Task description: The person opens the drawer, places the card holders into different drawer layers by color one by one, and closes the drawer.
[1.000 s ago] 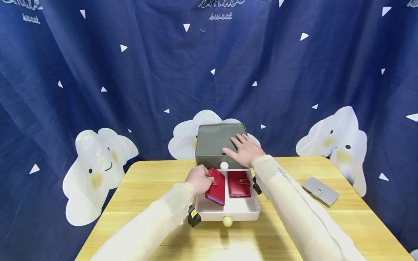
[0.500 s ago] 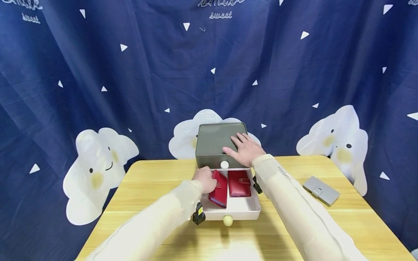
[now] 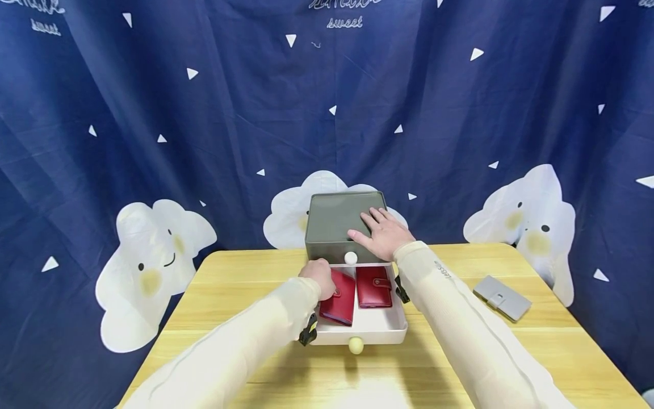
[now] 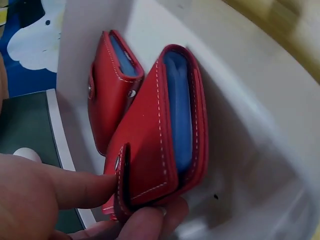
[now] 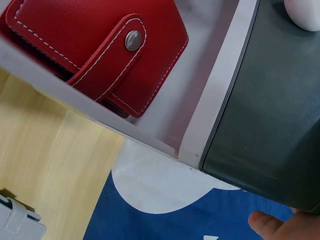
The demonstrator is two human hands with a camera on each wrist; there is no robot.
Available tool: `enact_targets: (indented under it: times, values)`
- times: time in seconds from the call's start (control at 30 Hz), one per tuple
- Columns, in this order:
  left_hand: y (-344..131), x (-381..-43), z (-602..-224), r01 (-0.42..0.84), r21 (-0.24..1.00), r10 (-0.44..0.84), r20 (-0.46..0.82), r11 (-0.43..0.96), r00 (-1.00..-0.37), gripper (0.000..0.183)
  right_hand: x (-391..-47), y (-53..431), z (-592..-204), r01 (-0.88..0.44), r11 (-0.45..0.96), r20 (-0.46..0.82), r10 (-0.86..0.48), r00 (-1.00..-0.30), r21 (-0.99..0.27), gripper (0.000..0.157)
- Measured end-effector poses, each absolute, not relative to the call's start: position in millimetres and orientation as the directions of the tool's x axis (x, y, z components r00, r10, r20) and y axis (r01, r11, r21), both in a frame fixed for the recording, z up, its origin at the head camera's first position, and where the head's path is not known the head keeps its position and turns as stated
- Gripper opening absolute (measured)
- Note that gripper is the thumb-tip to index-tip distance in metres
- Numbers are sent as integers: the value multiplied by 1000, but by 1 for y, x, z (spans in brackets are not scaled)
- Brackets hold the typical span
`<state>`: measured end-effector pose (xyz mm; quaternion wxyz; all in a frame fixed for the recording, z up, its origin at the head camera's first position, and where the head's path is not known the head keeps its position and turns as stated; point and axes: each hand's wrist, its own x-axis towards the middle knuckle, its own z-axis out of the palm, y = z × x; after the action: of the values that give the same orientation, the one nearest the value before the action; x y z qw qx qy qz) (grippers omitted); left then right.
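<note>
Some room lines the drawer's front edge (image 3: 378, 338) — left fingers (image 4: 85, 190) pinching one wallet (image 3: 339, 307), right fingers (image 3: 378, 217) splayed.

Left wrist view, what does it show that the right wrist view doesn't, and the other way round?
Only the left wrist view shows the left hand, pinching a red wallet near its strap. Only the right wrist view shows the grey wallet, lying on the table. Both show the other red wallet, the white drawer, the dark box, its white knob and the blue curtain.
</note>
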<state>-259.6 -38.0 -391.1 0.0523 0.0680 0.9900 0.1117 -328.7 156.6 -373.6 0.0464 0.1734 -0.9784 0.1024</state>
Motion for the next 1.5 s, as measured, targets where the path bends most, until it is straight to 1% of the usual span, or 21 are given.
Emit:
enact_targets:
  times: [0.17, 0.5, 0.73, 1.03, 1.13, 1.2, 1.3, 1.4, 1.5]
  values:
    - [-34, -260, -388, 160, 126, 173, -105, 979, -979, 18, -329, 157, -375, -345, 920, 129, -325, -937, -185, 97]
    - [-29, -263, -394, 202, 35, 204, -84, 979, -975, 15, -328, 157, -375, -339, 923, 126, -320, -939, -180, 98]
    - [-27, -262, -402, 217, -4, 216, -95, 976, -972, 25, -327, 157, -374, -343, 921, 131, -323, -937, -185, 96]
    - [-28, -263, -403, 205, 36, 208, -95, 978, -974, 27, -327, 158, -373, -342, 921, 129, -322, -938, -186, 96]
    - [-30, -262, -402, 210, 48, 214, -101, 976, -972, 24, -327, 158, -373, -344, 920, 133, -323, -937, -189, 94]
    - [-31, -259, -400, 221, 67, 227, -111, 973, -967, 23, -327, 157, -373, -344, 920, 132, -323, -937, -187, 93]
    - [-34, -254, -392, 245, 115, 258, -108, 963, -960, 28, -326, 157, -373, -348, 920, 132, -328, -936, -180, 93]
    - [-40, -249, -379, 273, 166, 285, -53, 947, -957, 30, -325, 156, -373, -357, 916, 141, -335, -932, -184, 92]
    - [-47, -247, -365, 297, 163, 294, 47, 941, -955, 27, -325, 155, -373, -360, 915, 148, -337, -930, -180, 91]
